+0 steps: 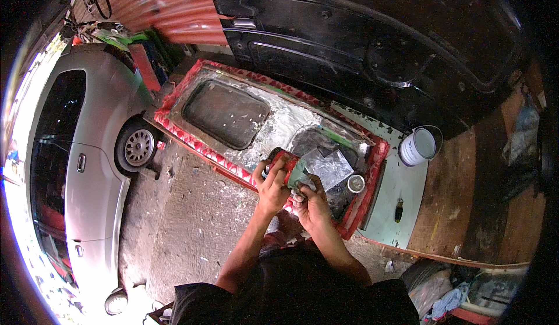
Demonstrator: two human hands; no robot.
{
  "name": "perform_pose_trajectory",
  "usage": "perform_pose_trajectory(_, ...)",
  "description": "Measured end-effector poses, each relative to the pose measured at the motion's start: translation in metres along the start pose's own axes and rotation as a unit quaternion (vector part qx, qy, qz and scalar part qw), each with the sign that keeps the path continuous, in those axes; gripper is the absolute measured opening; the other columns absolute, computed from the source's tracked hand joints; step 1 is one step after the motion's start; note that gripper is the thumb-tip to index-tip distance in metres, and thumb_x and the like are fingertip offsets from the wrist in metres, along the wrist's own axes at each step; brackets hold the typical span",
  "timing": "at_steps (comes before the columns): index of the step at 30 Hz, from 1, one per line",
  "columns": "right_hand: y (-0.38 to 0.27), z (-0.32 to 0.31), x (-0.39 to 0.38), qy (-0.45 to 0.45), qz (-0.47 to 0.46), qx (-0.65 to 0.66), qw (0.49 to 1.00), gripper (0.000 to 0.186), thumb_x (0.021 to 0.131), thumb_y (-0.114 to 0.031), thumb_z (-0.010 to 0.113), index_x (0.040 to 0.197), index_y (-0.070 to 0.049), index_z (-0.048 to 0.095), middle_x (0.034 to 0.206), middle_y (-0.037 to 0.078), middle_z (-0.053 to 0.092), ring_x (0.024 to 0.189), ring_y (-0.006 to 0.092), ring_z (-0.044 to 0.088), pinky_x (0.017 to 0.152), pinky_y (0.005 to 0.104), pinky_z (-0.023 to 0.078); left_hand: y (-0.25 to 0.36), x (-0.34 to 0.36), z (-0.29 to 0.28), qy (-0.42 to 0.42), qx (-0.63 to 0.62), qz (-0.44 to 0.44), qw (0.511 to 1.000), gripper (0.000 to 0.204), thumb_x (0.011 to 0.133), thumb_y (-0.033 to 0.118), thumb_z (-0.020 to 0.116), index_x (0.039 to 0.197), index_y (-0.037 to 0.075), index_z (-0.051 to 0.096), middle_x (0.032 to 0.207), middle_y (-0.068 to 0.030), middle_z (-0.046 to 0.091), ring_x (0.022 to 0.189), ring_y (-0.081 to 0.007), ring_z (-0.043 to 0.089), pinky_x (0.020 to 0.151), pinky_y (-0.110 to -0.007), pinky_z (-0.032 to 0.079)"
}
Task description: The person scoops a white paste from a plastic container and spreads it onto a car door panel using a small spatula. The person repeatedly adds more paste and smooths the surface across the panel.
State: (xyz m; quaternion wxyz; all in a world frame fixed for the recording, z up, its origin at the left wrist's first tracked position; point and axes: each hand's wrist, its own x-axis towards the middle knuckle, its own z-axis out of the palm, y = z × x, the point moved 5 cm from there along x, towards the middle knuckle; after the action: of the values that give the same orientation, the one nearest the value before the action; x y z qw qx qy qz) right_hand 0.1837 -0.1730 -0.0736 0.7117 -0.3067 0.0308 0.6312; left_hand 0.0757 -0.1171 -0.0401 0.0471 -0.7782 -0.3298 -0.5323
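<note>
My left hand (272,185) grips a red-and-dark object (280,161) with a green part (296,171) at its right. My right hand (311,203) has its fingers curled at the green part's lower end, with pale smears on the fingertips. Both hands are over a panel (198,144) with a red patterned border, a recessed dark area and white filler (279,115). A grey smeared plate (329,168) lies just beyond my right hand, and a small round tin (356,183) stands to its right.
A silver car (93,173) stands at left. A large black panel (372,22) rises behind. At right, a paint bucket (416,147) and a dark-handled tool (399,210) rest on a pale board (393,185) beside wooden planks (448,203). Tyres and rags (448,302) lie below right.
</note>
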Motion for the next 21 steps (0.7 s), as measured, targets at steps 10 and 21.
perform_pose_trajectory(10, -0.037, 0.032, -0.004, -0.021, -0.152, -0.249, 0.956, 0.031, 0.092, 0.002, 0.063, 0.117, -0.01, 0.048, 0.081, 0.009, 0.065, 0.054, 0.0127, 0.059, 0.043, 0.0275, 0.048, -0.004, 0.023, -0.007, -0.009, -0.119, -0.177, 0.977, 0.072, 0.051, 0.005, 0.089, 0.114, 0.006, 0.056, 0.125, -0.0098, 0.064, 0.117, -0.0368, 0.049, 0.099, -0.046, 0.04)
perform_pose_trajectory(21, -0.065, 0.062, -0.023, -0.059, -0.32, -0.506, 0.799, 0.027, 0.094, -0.009, 0.067, 0.116, -0.004, 0.052, 0.072, 0.001, 0.056, 0.058, 0.0065, 0.049, 0.051, 0.0237, 0.038, -0.008, 0.026, 0.002, -0.03, -0.26, -0.243, 0.934, 0.084, 0.049, 0.005, 0.092, 0.122, 0.005, 0.049, 0.127, -0.0116, 0.062, 0.121, -0.0327, 0.048, 0.101, -0.042, 0.041)
